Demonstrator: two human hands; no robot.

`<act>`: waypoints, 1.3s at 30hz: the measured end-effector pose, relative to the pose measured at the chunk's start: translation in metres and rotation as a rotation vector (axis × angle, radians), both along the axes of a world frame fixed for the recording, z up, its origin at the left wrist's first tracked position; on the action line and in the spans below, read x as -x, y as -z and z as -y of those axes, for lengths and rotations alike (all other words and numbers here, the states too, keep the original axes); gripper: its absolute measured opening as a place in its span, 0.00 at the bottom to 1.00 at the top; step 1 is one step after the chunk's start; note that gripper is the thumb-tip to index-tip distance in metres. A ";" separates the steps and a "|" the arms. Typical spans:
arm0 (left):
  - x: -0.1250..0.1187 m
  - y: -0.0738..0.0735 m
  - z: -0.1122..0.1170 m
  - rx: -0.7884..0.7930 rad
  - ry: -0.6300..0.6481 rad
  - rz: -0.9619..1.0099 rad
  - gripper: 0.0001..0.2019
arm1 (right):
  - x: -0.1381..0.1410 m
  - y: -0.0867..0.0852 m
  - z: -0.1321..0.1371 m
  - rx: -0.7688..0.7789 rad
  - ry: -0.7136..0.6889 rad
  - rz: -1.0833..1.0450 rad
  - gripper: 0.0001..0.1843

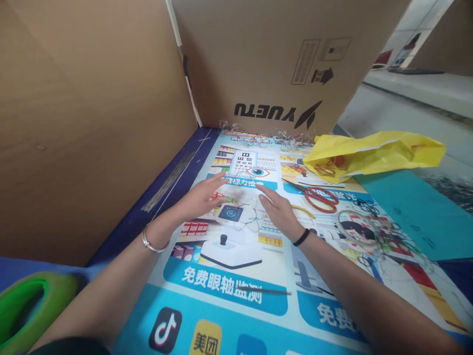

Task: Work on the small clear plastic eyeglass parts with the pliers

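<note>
My left hand (205,198) hovers over a printed poster (225,303), its fingers stretched forward and apart from the thumb. Opposite it, my right hand (280,211) is also open, with fingers extended toward the left. Between and just below them lies a thin wire bent into several loops (254,217); neither hand visibly grips it. Orange-handled scissors (322,199) lie right of my right hand, blades pointing left. A slim dark pointed tool (264,291) rests nearer to me on the poster.
Cardboard panels (92,123) wall off the left and back. A bundle of straight wires (168,183) lies at left, a green tape roll (35,308) at front left. On the right are a yellow bag (380,150), a teal sheet (417,212) and a clear ring (356,228). Wire scraps (291,140) gather at the back.
</note>
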State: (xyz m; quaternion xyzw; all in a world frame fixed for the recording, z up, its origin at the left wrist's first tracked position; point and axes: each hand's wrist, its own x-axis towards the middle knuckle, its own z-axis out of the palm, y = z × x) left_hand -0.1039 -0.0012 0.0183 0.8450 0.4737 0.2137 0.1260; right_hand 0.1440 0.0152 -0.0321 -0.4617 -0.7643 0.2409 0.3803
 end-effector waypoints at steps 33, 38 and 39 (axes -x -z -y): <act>-0.023 0.026 0.004 -0.092 0.134 -0.146 0.10 | -0.006 -0.002 -0.010 -0.277 -0.109 0.384 0.14; -0.016 0.018 0.001 -0.060 0.108 -0.057 0.11 | -0.008 0.001 -0.013 -0.301 0.001 0.153 0.13; -0.014 0.016 0.001 -0.062 0.074 -0.052 0.12 | -0.007 0.000 -0.014 -0.273 0.030 0.128 0.14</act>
